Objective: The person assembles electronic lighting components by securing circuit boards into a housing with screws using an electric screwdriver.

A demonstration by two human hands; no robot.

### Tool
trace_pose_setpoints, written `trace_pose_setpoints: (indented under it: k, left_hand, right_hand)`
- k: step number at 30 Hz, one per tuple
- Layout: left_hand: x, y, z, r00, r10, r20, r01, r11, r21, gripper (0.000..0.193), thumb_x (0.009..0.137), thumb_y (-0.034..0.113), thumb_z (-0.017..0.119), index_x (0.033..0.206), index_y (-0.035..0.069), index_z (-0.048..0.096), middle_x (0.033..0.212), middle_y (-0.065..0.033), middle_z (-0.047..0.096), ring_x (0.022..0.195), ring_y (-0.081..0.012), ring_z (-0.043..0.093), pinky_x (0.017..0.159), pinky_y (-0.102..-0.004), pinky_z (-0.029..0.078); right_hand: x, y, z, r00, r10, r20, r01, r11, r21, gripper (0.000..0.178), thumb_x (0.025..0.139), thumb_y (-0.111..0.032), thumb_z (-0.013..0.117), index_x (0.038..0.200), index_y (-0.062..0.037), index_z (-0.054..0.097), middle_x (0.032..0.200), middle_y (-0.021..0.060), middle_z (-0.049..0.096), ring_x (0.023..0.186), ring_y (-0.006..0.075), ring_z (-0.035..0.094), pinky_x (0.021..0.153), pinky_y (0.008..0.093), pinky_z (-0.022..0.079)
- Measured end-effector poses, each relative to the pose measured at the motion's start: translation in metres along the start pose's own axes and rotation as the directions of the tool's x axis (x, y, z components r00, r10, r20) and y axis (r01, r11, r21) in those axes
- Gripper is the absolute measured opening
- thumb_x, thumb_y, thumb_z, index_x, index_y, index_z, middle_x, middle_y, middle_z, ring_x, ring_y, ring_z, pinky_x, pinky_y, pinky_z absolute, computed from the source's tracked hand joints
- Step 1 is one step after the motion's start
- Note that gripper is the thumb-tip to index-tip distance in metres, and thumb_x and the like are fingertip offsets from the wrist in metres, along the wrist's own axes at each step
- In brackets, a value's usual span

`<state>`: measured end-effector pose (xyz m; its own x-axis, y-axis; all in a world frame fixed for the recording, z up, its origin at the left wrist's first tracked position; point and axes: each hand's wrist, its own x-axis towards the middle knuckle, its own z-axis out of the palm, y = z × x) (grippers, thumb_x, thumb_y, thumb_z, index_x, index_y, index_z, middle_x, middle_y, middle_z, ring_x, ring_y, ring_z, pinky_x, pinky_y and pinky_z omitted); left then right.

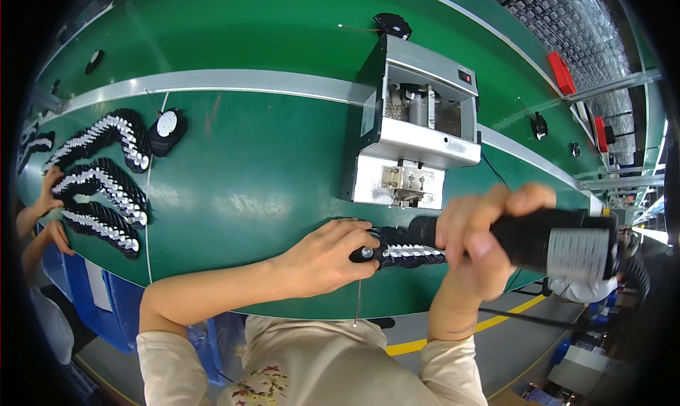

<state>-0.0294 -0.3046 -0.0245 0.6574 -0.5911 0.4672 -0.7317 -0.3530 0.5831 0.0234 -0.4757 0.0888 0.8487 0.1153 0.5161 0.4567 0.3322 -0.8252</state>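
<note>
My left hand (327, 256) rests on the near edge of the green bench (248, 186) and pinches the end of a short row of black round parts with white centres (405, 254). A thin wire hangs down from that end. My right hand (476, 237) grips a thick black cylindrical power tool (545, 241) with a grey label, its front end touching the row of parts. A black cable runs from the tool past my right forearm.
A grey metal press-like machine (418, 126) stands on the bench just behind my hands. Long curved rows of the same black parts (99, 186) lie at the left, where another person's hands (44, 200) reach in. Single black parts (167, 131) lie apart.
</note>
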Motion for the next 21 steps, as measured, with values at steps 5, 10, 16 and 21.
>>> trace_pose_setpoints:
  k: [5,10,16,21]
  left_hand:
    - [-0.003,-0.001,0.0,1.0,0.001,0.011,-0.001,1.0,-0.017,0.022,0.072,0.012,0.066,0.094,0.012,0.068,0.11,-0.0106,0.055,0.114,-0.0328,0.052,0.095,-0.0431,0.045]
    - [-0.004,0.001,-0.001,1.0,-0.007,0.008,0.008,1.0,-0.023,0.021,0.073,0.013,0.065,0.093,0.012,0.069,0.11,-0.0106,0.056,0.114,-0.0328,0.052,0.096,-0.0429,0.045]
    - [-0.002,0.001,0.0,1.0,-0.011,0.009,0.011,1.0,-0.02,0.022,0.073,0.013,0.064,0.094,0.012,0.069,0.11,-0.0106,0.056,0.114,-0.0328,0.052,0.097,-0.0432,0.044]
    - [0.0,0.001,-0.001,1.0,-0.013,0.015,0.013,1.0,-0.018,0.022,0.073,0.013,0.063,0.094,0.013,0.07,0.11,-0.0107,0.057,0.115,-0.033,0.052,0.1,-0.044,0.043]
  right_hand:
    - [-0.033,-0.004,-0.002,0.993,0.095,-0.064,-0.09,0.993,0.079,0.044,0.077,0.003,0.065,0.107,-0.0098,0.035,0.067,0.0059,0.049,0.049,0.0154,0.049,0.049,0.0329,0.047]
    - [-0.035,0.003,-0.004,0.992,0.126,-0.031,-0.122,0.986,0.118,0.045,0.077,0.005,0.064,0.108,-0.0091,0.035,0.067,0.0065,0.05,0.051,0.0154,0.05,0.051,0.0343,0.049]
    - [-0.041,0.007,0.001,0.995,0.095,0.033,-0.094,0.995,-0.046,0.038,0.078,0.008,0.062,0.103,-0.0055,0.038,0.067,0.0078,0.053,0.056,0.0175,0.054,0.057,0.0334,0.05]
    - [-0.038,0.008,-0.001,0.988,0.131,0.085,-0.132,0.991,0.006,0.039,0.074,0.012,0.062,0.101,-0.0044,0.04,0.068,0.0089,0.054,0.058,0.0175,0.055,0.059,0.0321,0.05]
